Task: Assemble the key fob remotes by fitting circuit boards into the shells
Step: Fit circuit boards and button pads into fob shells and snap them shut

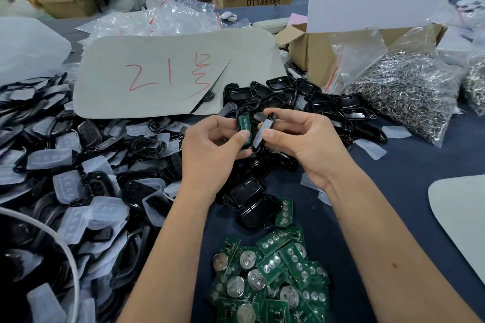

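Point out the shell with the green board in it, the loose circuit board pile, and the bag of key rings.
Shell with board (244,124), head view, on the green board face, in the left hand's grip.
Circuit board pile (273,275), head view, middle of the heap.
Bag of key rings (404,89), head view, middle of the bag.

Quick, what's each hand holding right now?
Left hand: grips a black shell with a green circuit board seated in it.
Right hand: pinches a second shell piece.

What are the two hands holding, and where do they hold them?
The left hand pinches a black shell with a green circuit board inside by its lower end. The right hand pinches another shell piece by its edge.
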Tool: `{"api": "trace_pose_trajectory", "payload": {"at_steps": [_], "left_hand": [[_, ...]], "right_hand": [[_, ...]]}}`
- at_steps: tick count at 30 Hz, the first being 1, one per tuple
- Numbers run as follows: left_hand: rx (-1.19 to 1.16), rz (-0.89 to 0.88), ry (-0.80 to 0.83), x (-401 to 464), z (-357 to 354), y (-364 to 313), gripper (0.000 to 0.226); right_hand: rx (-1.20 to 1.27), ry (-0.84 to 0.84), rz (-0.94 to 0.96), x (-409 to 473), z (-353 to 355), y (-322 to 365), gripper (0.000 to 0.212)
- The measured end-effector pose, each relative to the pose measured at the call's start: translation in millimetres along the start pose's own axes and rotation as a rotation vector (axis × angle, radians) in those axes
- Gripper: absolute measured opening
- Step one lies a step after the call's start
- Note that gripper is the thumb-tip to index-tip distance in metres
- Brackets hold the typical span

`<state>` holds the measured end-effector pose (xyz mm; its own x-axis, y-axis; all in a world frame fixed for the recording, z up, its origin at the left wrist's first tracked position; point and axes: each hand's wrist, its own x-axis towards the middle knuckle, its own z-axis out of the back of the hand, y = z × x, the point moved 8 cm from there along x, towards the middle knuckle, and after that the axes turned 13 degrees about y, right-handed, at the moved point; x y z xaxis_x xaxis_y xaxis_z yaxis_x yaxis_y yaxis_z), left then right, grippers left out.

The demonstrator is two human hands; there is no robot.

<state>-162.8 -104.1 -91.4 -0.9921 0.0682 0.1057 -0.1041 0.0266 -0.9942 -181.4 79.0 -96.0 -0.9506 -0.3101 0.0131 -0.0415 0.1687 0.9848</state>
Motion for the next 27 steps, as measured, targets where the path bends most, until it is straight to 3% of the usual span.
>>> {"api": "trace_pose_trajectory", "payload": {"at_steps": [7, 18, 24, 27], "left_hand": [[0.187, -0.042, 0.056, 0, -10, -3, 0.017], [0.501, -0.154, 0.146, -5, -21, -18, 0.037], [0.454, -0.100, 0.112, -3, -15, -12, 0.034], [0.398, -0.110, 0.137, -4, -16, -17, 0.041]], "right_hand": [[-0.036, -0.030, 0.030, 1, 0, 0, 0.038], [-0.177, -0.122, 0.044, 0, 9, -6, 0.049], [-0.413, -0.170, 0.104, -1, 6, 6, 0.042], [-0.491, -0.100, 0.120, -1, 2, 11, 0.039]]}}
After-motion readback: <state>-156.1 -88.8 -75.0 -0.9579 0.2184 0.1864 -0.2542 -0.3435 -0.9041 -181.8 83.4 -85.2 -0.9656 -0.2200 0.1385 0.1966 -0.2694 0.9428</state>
